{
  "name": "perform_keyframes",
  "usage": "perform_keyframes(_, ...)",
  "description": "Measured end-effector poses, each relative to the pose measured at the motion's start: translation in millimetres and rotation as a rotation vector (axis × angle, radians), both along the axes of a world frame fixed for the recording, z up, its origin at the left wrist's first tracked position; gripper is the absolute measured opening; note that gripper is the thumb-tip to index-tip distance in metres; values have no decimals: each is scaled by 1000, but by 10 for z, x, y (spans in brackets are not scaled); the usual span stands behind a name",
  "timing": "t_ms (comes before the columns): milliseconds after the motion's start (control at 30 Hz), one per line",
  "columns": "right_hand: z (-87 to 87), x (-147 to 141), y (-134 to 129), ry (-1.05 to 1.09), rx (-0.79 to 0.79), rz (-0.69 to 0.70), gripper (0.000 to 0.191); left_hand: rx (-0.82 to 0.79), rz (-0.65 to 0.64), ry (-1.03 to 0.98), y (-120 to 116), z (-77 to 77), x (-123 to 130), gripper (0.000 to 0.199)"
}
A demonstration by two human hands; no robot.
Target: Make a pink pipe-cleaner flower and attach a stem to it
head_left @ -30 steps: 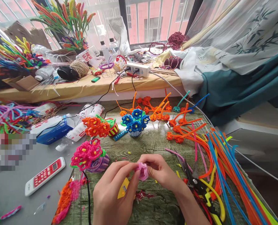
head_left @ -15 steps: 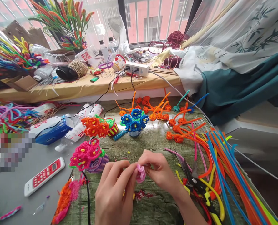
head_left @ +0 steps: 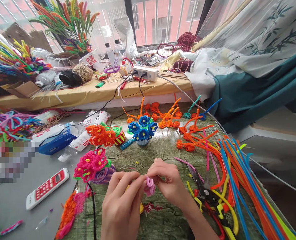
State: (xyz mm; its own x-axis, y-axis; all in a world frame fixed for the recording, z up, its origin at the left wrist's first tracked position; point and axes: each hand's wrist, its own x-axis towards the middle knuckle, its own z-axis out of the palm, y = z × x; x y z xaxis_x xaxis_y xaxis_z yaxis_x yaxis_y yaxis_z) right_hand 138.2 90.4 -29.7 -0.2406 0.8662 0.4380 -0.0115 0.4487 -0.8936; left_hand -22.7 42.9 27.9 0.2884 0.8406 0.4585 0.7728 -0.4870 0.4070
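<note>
A small pink looped pipe-cleaner piece [head_left: 149, 187] sits between my two hands above the green wood-grain table [head_left: 162, 220]. My left hand [head_left: 125, 200] pinches its left side, and my right hand [head_left: 166, 181] pinches its upper right with thumb and forefinger. Part of something yellow [head_left: 141, 208] shows beneath my left fingers. Left of my hands stands a magenta flower bunch [head_left: 91, 165] in a purple pot. Behind it are an orange bunch [head_left: 101, 135] and a blue bunch [head_left: 143, 130]. Black-handled scissors [head_left: 206, 192] lie right of my right hand.
Orange flowers on stems [head_left: 187, 145] lie at the back right. Blue and orange pipe cleaners [head_left: 247, 186] fill the right edge. A white handset [head_left: 48, 188] and a blue packet [head_left: 58, 138] are on the left. A power strip [head_left: 145, 73] rests on the ledge.
The pink piece has turned slightly between my fingers, and its loop faces differently. More of the yellow thing shows below my left fingers. Both hands keep nearly the same place.
</note>
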Motion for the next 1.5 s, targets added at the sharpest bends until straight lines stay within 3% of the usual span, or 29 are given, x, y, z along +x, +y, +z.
perform_keyframes(167, -25, 22, 11, 59, -82, 52, 20, -35, 107, -46, -31, 24, -16, 20)
perform_keyframes(433, -29, 20, -5, 74, -79, 96, 22, -31, 32, 49, -69, 57, 1, 17)
perform_keyframes(667, -89, -4, -6, 304, -297, 225, 14, -122, 18, -129, -28, 60, 21, 15)
perform_keyframes(800, -79, -16, -17, 384, -466, 383, 24, -188, -21, -207, 16, 51, -73, 23)
perform_keyframes(1000, -109, -31, -43, 499, -656, 521, 28, -144, -177, -231, 75, 20, -156, 28)
perform_keyframes(1267, -139, -30, -44, 571, -806, 618, 30, -313, -287, -399, 147, 11, -120, 5)
perform_keyframes(1500, -175, -36, -48, 629, -872, 626, 26, -425, -288, -481, 159, -22, -128, 14)
